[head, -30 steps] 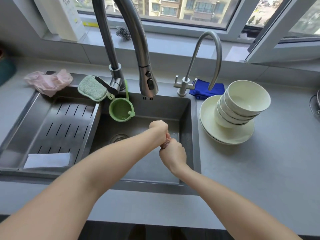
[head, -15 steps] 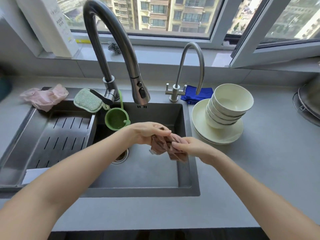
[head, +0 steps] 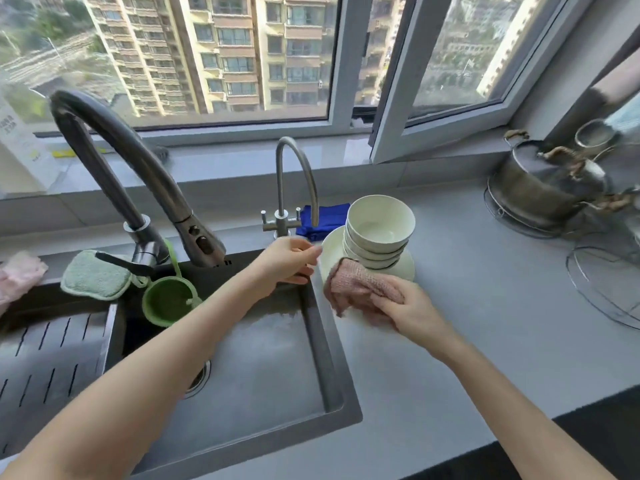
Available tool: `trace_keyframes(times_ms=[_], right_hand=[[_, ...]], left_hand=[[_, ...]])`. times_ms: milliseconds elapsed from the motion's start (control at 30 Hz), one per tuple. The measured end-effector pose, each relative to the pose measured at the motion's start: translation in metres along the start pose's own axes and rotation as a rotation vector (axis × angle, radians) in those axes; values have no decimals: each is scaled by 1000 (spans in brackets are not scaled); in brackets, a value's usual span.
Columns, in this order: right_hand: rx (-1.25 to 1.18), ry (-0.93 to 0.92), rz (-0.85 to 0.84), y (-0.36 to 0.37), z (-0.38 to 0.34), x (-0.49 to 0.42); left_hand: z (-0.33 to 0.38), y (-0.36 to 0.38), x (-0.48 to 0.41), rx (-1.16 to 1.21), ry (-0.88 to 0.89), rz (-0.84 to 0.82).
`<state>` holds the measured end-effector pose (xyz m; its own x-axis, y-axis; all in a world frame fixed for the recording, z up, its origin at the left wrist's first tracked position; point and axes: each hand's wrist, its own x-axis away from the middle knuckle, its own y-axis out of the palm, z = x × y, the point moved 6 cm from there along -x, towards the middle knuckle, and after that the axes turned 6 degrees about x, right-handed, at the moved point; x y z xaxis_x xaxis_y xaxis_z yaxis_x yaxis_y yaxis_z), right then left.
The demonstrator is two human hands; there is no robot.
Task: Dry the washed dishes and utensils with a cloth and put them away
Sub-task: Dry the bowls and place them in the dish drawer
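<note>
Your right hand (head: 412, 311) grips the pink woven cloth (head: 360, 285); your left hand (head: 289, 259) is loosely spread, empty. Lift only the top cream ceramic bowl (head: 381, 225).

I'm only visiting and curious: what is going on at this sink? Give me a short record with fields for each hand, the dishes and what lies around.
left hand: fingers loosely spread at the left rim of the plate; no grip visible
right hand: holds the pink cloth, bunched, at the plate's near edge
dishes: stack of bowls on the plate, on the counter right of the sink
behind the dishes: blue cloth
nearby: green sponge on the sink's edge; pot far right
stage: no dish lifted yet
</note>
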<state>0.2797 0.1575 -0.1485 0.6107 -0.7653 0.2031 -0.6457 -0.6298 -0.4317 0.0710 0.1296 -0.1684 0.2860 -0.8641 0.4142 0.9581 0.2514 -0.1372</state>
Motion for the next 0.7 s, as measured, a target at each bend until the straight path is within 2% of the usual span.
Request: trace_keyframes(times_ms=[100,267,367,533,700], right_hand=[[17,-1,77,-35,0,4],[64,-19,295,-93,2,6],[59,-30,385,-118,4,6],[-44,-13,372,-133,21,-2],[-150,-8,321,-137,27,-10]], left_hand=[[27,28,-21,-2,30,121],[40,77,-56,-35,-79,191],[41,79,-67,-171,-127,262],[57,71,-75,-428,-253,254],[77,76,-79,-524,-330,152]])
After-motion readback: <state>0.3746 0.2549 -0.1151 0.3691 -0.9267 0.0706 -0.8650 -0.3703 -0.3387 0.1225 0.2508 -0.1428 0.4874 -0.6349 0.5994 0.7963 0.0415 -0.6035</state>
